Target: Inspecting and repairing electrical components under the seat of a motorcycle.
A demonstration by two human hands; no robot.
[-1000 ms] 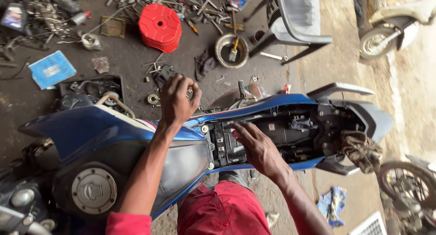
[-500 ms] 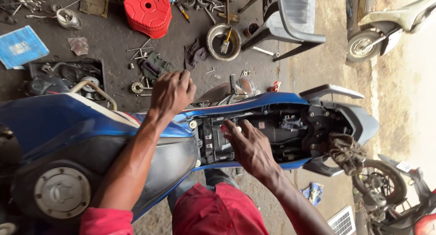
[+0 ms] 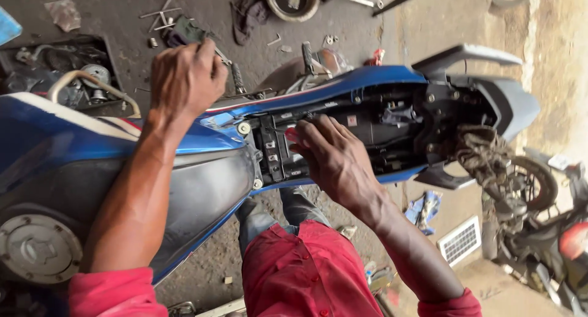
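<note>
I look down on a blue motorcycle (image 3: 73, 139) with its seat off, so the open frame bay (image 3: 392, 124) with wiring and black parts shows. My left hand (image 3: 187, 78) reaches over the far side of the bike near the tank's rear edge, fingers curled; whatever it grips is hidden. My right hand (image 3: 334, 158) rests in the front of the open bay, fingers spread down onto the battery area (image 3: 275, 148). The round fuel cap (image 3: 38, 248) sits at the lower left.
Loose tools and metal parts (image 3: 184, 26) lie on the dirty floor beyond the bike, with a round tub (image 3: 293, 1) and a black tray of parts (image 3: 55, 63). Another motorcycle's wheel (image 3: 533, 182) stands at the right. A blue rag (image 3: 422, 207) lies on the ground.
The view has moved closer and shifted right along the bike. My right hand has slid a little deeper into the bay. My left hand stays curled at the far side.
</note>
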